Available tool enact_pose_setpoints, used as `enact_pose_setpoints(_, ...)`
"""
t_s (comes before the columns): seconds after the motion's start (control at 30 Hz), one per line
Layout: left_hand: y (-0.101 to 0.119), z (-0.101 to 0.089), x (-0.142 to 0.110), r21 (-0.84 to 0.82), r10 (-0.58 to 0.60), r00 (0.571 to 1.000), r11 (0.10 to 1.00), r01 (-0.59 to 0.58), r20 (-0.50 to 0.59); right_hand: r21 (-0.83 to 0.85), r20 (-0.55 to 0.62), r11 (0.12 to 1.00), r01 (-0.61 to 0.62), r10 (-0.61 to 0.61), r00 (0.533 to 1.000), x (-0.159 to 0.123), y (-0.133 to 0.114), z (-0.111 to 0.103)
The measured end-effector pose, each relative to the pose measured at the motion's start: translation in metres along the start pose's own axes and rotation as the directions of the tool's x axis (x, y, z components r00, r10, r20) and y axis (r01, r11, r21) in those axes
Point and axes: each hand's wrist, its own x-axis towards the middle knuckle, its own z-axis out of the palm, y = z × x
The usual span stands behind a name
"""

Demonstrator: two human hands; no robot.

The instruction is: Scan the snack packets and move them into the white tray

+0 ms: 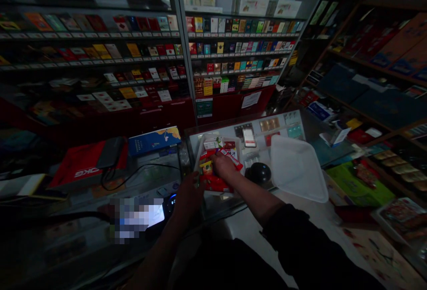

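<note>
A translucent plastic container [199, 148] stands on the glass counter, filled with red, white and yellow snack packets. My right hand [224, 165] reaches into it from the right, its fingers curled down on a red packet [234, 162]; the fingertips are partly hidden among the packaging. At the container's near left side, my left hand [191, 188] grips the wall, thumb toward me, and its fingers are dim. To the right lies a translucent lid [298, 167], leaning over the counter's edge. Between container and lid sits a black rounded device [258, 173].
A lit screen device [155, 215] is left of my left arm. Further left are a blue box [155, 141], a red box [78, 161] and a black cable [143, 166]. Behind the counter [287, 125], shelves hold rows of small packs. Green packaging [358, 183] lies at right.
</note>
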Motion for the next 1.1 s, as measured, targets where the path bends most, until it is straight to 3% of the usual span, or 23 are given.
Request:
enact_pose_setpoints(0.17, -0.009, 0.000, 0.017, -0.031, -0.073, 0.996, 0.997, 0.074, 0.048, 0.008, -0.048, 1.000, 0.017, -0.017, 0.999, 0.006, 0.005, 0.003)
enact_pose_setpoints(0.27, -0.011, 0.000, 0.029, -0.044, -0.076, 0.997, 0.996, 0.077, 0.022, 0.067, -0.103, 0.998, 0.023, -0.016, 0.995, 0.004, 0.008, 0.003)
enact_pose_setpoints(0.43, -0.011, -0.002, 0.048, -0.041, -0.050, 0.997, 0.998, 0.048, -0.056, 0.281, -0.243, 0.957, 0.066, 0.005, 0.970, 0.001, 0.014, -0.009)
enact_pose_setpoints(0.6, -0.004, 0.004, 0.067, -0.086, 0.019, 0.998, 0.996, -0.025, -0.064, 0.517, -0.321, 0.853, 0.075, 0.111, 0.941, -0.006, 0.030, -0.027)
enact_pose_setpoints(0.73, 0.009, 0.013, 0.078, -0.167, 0.067, 0.998, 0.984, -0.068, -0.010, 0.695, -0.283, 0.718, 0.037, 0.226, 0.932, -0.018, 0.046, -0.043)
enact_pose_setpoints(0.9, 0.036, 0.022, 0.082, -0.377, 0.051, 0.996, 0.926, -0.018, 0.078, 0.813, -0.231, 0.583, 0.000, 0.322, 0.918, -0.033, 0.067, -0.060)
enact_pose_setpoints(1.1, 0.080, 0.038, 0.085, -0.549, 0.078, 0.994, 0.835, -0.023, 0.078, 0.877, -0.288, 0.473, 0.085, 0.376, 0.881, -0.044, 0.100, -0.073)
